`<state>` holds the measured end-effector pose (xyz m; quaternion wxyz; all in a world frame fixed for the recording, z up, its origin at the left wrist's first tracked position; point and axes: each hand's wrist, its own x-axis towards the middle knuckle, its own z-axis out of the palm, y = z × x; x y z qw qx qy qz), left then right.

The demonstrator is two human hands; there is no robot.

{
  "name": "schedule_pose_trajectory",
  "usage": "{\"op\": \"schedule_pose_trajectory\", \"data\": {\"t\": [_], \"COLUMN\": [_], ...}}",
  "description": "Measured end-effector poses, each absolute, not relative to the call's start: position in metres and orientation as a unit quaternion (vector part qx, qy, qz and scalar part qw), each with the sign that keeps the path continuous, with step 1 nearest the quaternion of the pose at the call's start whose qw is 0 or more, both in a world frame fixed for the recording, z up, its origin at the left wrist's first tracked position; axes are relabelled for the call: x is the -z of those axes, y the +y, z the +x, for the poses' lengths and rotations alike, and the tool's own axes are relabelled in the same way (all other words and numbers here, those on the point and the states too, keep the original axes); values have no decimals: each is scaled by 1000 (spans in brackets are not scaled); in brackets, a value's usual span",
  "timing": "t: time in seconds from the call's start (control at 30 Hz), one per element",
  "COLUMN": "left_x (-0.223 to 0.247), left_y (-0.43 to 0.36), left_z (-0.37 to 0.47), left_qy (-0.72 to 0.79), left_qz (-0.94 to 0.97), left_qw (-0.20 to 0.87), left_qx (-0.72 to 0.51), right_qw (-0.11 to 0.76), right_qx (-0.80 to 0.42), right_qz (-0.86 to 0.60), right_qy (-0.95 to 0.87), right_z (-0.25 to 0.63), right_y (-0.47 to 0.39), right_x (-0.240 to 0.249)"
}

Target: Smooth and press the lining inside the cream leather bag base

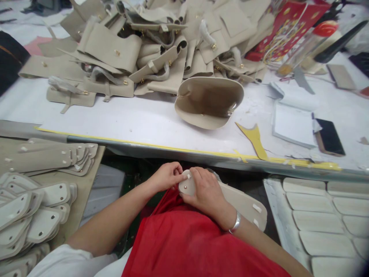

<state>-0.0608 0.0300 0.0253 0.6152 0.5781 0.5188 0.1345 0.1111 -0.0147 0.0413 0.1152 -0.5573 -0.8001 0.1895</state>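
Both hands are closed on one beige strap [245,204] lying across the red lap [187,238]. The right hand [206,190], a bangle [236,223] on its wrist, lies over the strap's middle and pins it down, thumb and fingers wrapped round the rounded tip. The left hand [167,177] pinches that same tip from the other side, fingertips just above a small metal stud [185,187] and touching a pale tab [188,176] at the edge.

By the look of it, the step in hand is working on the strap's tip, perhaps peeling the tab or seating the stud; which of the two cannot be told. The next move would call for a fine pinch by the left fingers while the right keeps the strap flat and steady.

The strap's long axis runs from lower right to upper left, slightly tilted across the lap. Its rounded, studded end points left toward the left hand; the other end, bearing two pale tabs, lies beside the right wrist.

Around this, from largest down: the white table [129,115] carries a heap of beige bag parts [161,46] and one open bag shell [209,102]. Stacked straps [37,207] lie to the left, a tray of pale pieces [319,219] to the right, and a phone [330,136] on the table.
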Motion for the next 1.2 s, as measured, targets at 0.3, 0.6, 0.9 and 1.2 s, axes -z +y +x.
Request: {"op": "schedule_pose_trajectory", "data": {"t": [0.3,0.6,0.9,1.2], "left_x": [-37,-58,-37,-42], "left_y": [39,15,18,16], "left_z": [-61,-32,-11,-10], "left_qy": [512,334,276,264], "left_qz": [671,901,935,949], "left_qw": [534,245,223,170], "left_qx": [-55,-132,-17,-6], "right_qw": [83,77,99,108], "right_qx": [-190,-176,-182,-172], "right_qz": [-558,-591,-569,-572], "right_qy": [-803,-783,-796,-795], "right_z": [180,234,229,228], "right_y": [-45,-80,-73,-76], "right_x": [-54,-59,-52,-46]}}
